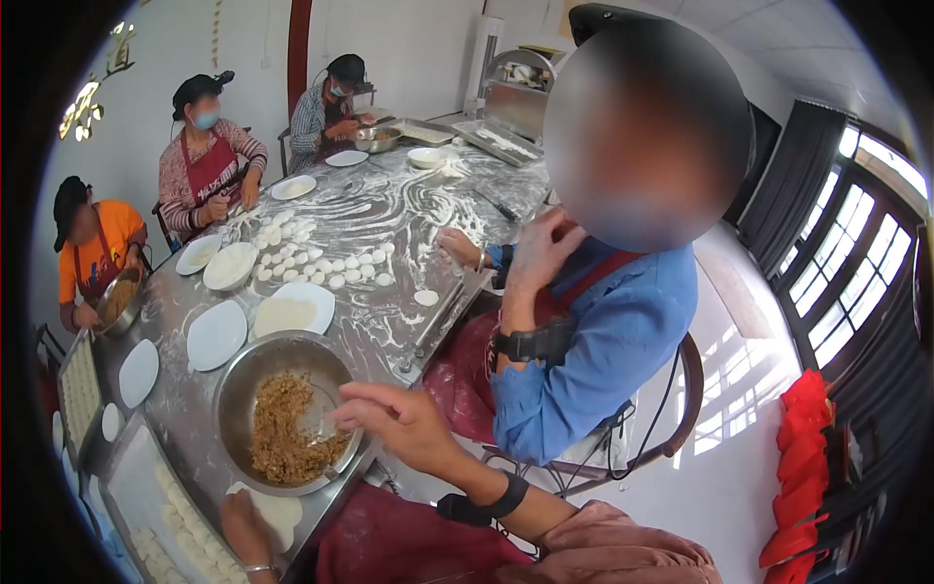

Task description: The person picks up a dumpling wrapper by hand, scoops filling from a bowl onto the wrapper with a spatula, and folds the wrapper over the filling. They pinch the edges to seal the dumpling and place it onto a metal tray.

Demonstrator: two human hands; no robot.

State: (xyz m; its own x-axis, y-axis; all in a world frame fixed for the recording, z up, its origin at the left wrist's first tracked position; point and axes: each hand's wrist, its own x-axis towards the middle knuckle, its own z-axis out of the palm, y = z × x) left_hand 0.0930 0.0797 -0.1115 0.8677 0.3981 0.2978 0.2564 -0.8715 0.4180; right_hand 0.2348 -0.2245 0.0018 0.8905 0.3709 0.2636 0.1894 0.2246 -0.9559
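Note:
My left hand [245,528], with a bracelet at the wrist, is at the table's near edge. Its fingers curl at the side of a flat, pale dough wrapper [277,518] and grip its edge; the fingertips are partly hidden. My right hand [401,423], wearing a black wrist strap, hangs over the right rim of a large steel bowl [231,409]. Its fingers stretch out towards the left, and nothing shows in them. Crumbly brown filling [287,433] lies in the bowl, heaped on its left and lower side.
Trays [146,467] of shaped dough pieces stand at the left. White plates [216,336] and small dough pieces [336,268] lie on the floured steel table [379,326]. A co-worker in a blue shirt [593,331] sits close at my right; several others sit across the table.

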